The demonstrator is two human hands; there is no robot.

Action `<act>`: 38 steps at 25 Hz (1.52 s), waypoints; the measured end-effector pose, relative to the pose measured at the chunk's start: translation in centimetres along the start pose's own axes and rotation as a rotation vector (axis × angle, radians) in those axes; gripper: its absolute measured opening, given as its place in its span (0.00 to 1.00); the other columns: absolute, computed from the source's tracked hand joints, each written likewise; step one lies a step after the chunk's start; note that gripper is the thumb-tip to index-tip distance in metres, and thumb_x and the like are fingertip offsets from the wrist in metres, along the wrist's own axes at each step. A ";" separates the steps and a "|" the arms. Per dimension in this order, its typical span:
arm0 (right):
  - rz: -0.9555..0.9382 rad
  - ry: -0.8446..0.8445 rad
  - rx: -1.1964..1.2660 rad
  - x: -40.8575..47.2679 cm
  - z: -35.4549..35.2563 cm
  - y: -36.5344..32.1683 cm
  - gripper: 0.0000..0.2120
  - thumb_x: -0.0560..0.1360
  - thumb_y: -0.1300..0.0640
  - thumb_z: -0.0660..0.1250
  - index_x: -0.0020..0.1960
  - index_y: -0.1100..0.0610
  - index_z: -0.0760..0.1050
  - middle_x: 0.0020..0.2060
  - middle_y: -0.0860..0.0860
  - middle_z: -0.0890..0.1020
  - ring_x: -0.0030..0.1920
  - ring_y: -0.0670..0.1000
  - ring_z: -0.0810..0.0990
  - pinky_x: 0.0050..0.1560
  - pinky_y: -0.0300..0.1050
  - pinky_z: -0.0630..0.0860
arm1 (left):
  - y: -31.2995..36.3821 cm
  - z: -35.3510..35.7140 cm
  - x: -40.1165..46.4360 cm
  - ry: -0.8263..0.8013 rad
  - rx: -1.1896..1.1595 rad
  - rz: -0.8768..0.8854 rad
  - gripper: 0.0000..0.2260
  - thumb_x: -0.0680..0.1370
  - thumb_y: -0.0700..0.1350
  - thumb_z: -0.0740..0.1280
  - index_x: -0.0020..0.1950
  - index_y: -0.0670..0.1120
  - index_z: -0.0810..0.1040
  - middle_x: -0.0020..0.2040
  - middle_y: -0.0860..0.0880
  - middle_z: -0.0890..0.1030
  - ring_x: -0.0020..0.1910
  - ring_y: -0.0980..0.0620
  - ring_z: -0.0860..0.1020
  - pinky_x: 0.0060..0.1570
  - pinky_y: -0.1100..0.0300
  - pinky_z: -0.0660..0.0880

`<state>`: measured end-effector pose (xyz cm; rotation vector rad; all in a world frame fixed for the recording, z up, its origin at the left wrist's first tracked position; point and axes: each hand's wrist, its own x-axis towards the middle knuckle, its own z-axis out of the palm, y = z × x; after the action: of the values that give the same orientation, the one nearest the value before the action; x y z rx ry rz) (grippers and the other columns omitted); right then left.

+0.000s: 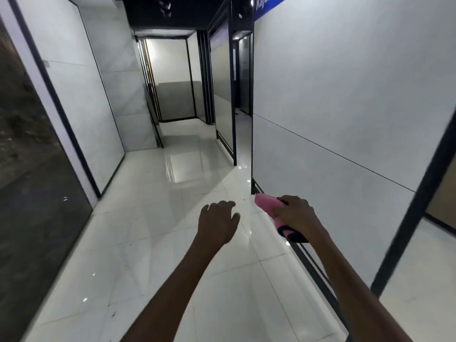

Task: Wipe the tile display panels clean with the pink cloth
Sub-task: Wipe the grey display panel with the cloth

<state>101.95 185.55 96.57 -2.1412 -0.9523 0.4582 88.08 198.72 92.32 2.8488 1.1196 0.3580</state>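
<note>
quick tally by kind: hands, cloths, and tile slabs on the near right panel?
Hands: 2, left hand empty, right hand gripping the cloth
Pink cloth: 1
Tile slabs on the near right panel: 2, stacked, one seam between
Total: 5

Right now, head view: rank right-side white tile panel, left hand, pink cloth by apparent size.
1. white tile panel, by far the largest.
2. left hand.
3. pink cloth, though the right hand holding it hides part, so its full size is unsure.
</note>
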 end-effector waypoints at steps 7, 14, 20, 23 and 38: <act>0.009 0.050 0.019 29.7 4.8 -5.9 0.23 0.65 0.41 0.56 0.49 0.54 0.77 0.38 0.50 0.79 0.37 0.49 0.78 0.40 0.42 0.71 | -10.8 3.1 27.6 0.009 -0.045 0.007 0.19 0.83 0.53 0.56 0.73 0.50 0.68 0.72 0.52 0.71 0.69 0.51 0.70 0.70 0.56 0.61; -0.003 0.030 -0.109 58.2 11.4 -9.6 0.12 0.76 0.55 0.62 0.57 0.53 0.79 0.42 0.51 0.81 0.38 0.49 0.78 0.41 0.42 0.73 | -21.9 10.7 53.5 -0.095 -0.106 -0.009 0.19 0.83 0.53 0.54 0.74 0.51 0.66 0.70 0.51 0.72 0.67 0.49 0.72 0.64 0.57 0.64; 0.069 0.059 -0.002 80.2 15.2 -14.7 0.13 0.74 0.58 0.64 0.57 0.54 0.79 0.45 0.53 0.82 0.38 0.48 0.78 0.40 0.41 0.73 | -29.7 11.6 79.6 -0.057 -0.074 0.108 0.20 0.83 0.53 0.55 0.74 0.50 0.66 0.70 0.49 0.73 0.66 0.47 0.72 0.64 0.56 0.64; 0.152 0.131 0.050 89.6 15.1 -14.8 0.15 0.74 0.58 0.64 0.58 0.50 0.78 0.45 0.50 0.81 0.42 0.48 0.79 0.39 0.41 0.73 | -30.9 13.3 89.7 -0.085 -0.175 0.135 0.19 0.83 0.53 0.55 0.74 0.50 0.66 0.69 0.49 0.74 0.66 0.48 0.72 0.62 0.56 0.65; 0.314 0.036 0.625 138.4 22.0 -14.7 0.18 0.64 0.53 0.70 0.52 0.58 0.81 0.43 0.57 0.82 0.40 0.54 0.78 0.42 0.47 0.74 | -40.2 25.3 138.6 -0.328 -0.897 0.187 0.16 0.80 0.49 0.65 0.66 0.45 0.72 0.61 0.51 0.77 0.62 0.53 0.74 0.53 0.69 0.69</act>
<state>173.81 306.59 89.46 -1.7081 -0.3718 0.7555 165.67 322.92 88.82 2.0934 0.4484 0.2850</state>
